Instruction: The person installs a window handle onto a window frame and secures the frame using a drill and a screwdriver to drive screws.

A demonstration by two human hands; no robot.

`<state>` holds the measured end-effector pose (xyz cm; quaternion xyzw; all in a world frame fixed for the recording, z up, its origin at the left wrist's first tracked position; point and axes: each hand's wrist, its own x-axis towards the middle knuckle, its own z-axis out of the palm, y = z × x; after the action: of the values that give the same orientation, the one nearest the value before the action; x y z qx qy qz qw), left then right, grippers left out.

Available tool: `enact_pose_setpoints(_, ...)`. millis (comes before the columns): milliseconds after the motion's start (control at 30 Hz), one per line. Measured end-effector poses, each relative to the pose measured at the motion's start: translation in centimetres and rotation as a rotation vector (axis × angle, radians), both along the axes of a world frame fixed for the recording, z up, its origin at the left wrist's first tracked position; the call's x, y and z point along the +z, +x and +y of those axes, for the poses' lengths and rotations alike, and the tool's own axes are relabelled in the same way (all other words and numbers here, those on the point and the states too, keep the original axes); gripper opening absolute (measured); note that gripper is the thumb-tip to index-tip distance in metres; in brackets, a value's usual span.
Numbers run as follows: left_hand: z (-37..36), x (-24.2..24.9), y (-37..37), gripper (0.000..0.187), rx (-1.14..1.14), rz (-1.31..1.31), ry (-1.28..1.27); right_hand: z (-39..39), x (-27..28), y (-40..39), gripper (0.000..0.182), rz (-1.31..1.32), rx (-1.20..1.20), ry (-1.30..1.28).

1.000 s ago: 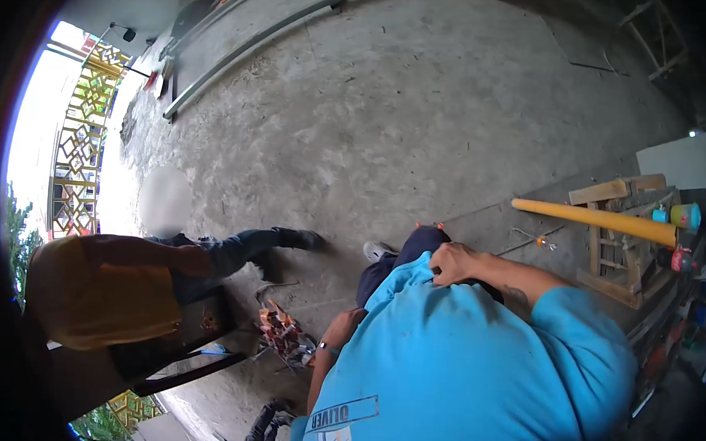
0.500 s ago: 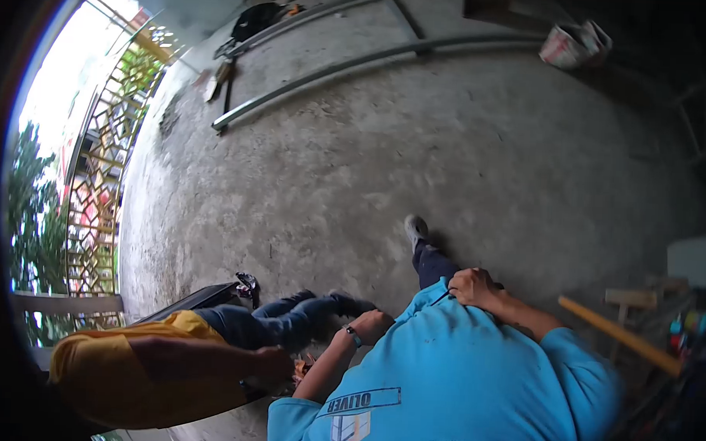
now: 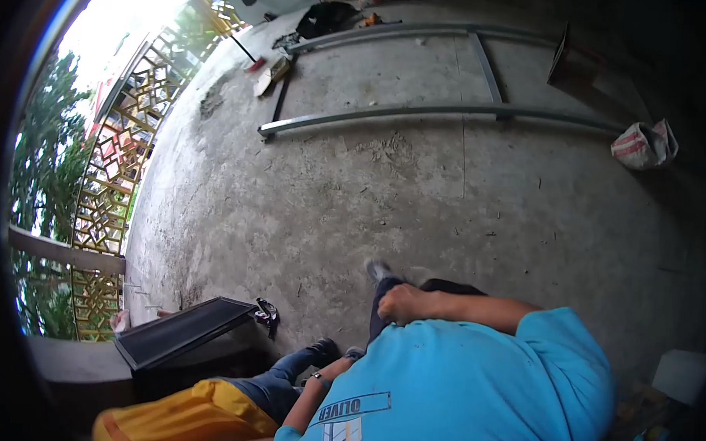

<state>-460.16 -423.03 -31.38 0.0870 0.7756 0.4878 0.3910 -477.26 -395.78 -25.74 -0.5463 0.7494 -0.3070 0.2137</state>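
Note:
My right hand [image 3: 401, 303] is curled into a loose fist in front of my dark trouser leg, just past the hem of my blue shirt [image 3: 456, 380]. Nothing shows sticking out of its fingers. My left hand [image 3: 338, 367] hangs low on the left, a watch [image 3: 316, 375] on its wrist. The shirt partly covers that hand, and its fingers do not show clearly. One grey shoe [image 3: 378, 270] of mine is forward on the concrete floor [image 3: 330, 212].
Beside me on the left is a person in a yellow shirt [image 3: 198, 417], near a dark framed panel [image 3: 186, 331]. A long metal frame [image 3: 388, 110] lies ahead on the floor, with a white-and-red sack [image 3: 643, 145] by its right end. A patterned metal railing [image 3: 113, 181] runs along the left.
My view has shifted, showing more of the metal frame and dark panel. My right hand has come away from the shirt hem and swung left. The person in yellow sits lower in view.

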Motion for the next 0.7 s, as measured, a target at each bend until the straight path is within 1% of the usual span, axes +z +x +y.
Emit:
enact_pose_setpoints(33, -2.2, -2.9, -1.7, 0.022, 0.022, 0.033, -0.004, -1.9, -1.1, -2.4, 0.012, -0.023, 0.078, -0.03)
enact_pose_setpoints(67, -4.7, -5.6, -2.6, 0.023, 0.036, 0.053, -0.006, -3.3, -1.9, -5.0, 0.015, -0.117, 0.12, 0.07)
enact_pose_setpoints(100, -7.5, -6.7, -2.6, 0.025, 0.036, 0.05, -0.012, -4.0, -0.5, -8.5, 0.019, -0.175, 0.162, 0.219)
enact_pose_setpoints(133, -10.5, -7.4, -2.8, 0.026, 0.026, 0.049, -0.011, -3.3, -0.4, -11.0, 0.024, -0.294, -0.009, 0.087)
enact_pose_setpoints(167, -12.6, -6.9, -4.7, 0.026, -0.022, -0.007, 0.006, -2.8, -1.5, -13.5, 0.025, -0.197, -0.241, -0.026)
enact_pose_setpoints(200, -14.0, -5.7, -7.4, 0.028, -0.061, -0.076, -0.073, -1.0, -0.4, -15.8, 0.024, -0.123, -0.561, -0.148)
enact_pose_setpoints(233, -15.2, -4.1, -10.7, 0.03, -0.101, -0.137, -0.156, 1.3, 1.8, -18.3, 0.024, -0.105, -0.812, -0.177)
enact_pose_setpoints(267, -16.6, -3.4, -13.4, 0.033, -0.146, -0.187, -0.24, 3.6, 3.1, -19.6, 0.023, -0.225, -1.105, -0.21)
enact_pose_setpoints(300, -18.6, -4.2, -14.8, 0.029, -0.173, -0.201, -0.244, 6.2, 3.4, -20.5, 0.024, -0.34, -1.36, -0.256)
enact_pose_setpoints(333, -20.5, -4.8, -16.1, 0.025, -0.201, -0.215, -0.247, 8.3, 4.4, -20.9, 0.026, -0.249, -1.533, -0.26)
enact_pose_setpoints(367, -22.1, -4.9, -18.0, 0.025, -0.22, -0.236, -0.265, 10.2, 4.2, -20.6, 0.029, -0.238, -1.696, -0.168)
enact_pose_setpoints(433, -24.4, -4.5, -21.4, 0.024, -0.228, -0.269, -0.291, 12.8, 1.7, -19.1, 0.031, -0.271, -1.953, -0.21)
enact_pose_setpoints(467, -25.2, -4.4, -23.0, 0.024, -0.22, -0.282, -0.303, 13.2, 0.6, -18.8, 0.031, -0.267, -1.969, -0.199)
enact_pose_setpoints(533, -26.3, -4.1, -26.3, 0.023, -0.184, -0.313, -0.336, 12.2, -2.5, -18.2, 0.029, -0.592, -2.212, 0.065)
enact_pose_setpoints(600, -27.3, -3.6, -29.8, 0.023, -0.142, -0.342, -0.374, 9.7, -6.3, -18.8, 0.026, -0.597, -2.142, 0.194)
enact_pose_setpoints(667, -28.1, -2.9, -33.6, 0.022, -0.108, -0.354, -0.405, 7.8, -9.5, -19.9, 0.025, -0.614, -1.884, 0.425)
enact_pose_setpoints(700, -28.3, -2.4, -35.7, 0.022, -0.088, -0.361, -0.418, 6.9, -11.4, -20.9, 0.025, -0.624, -1.9, 0.419)
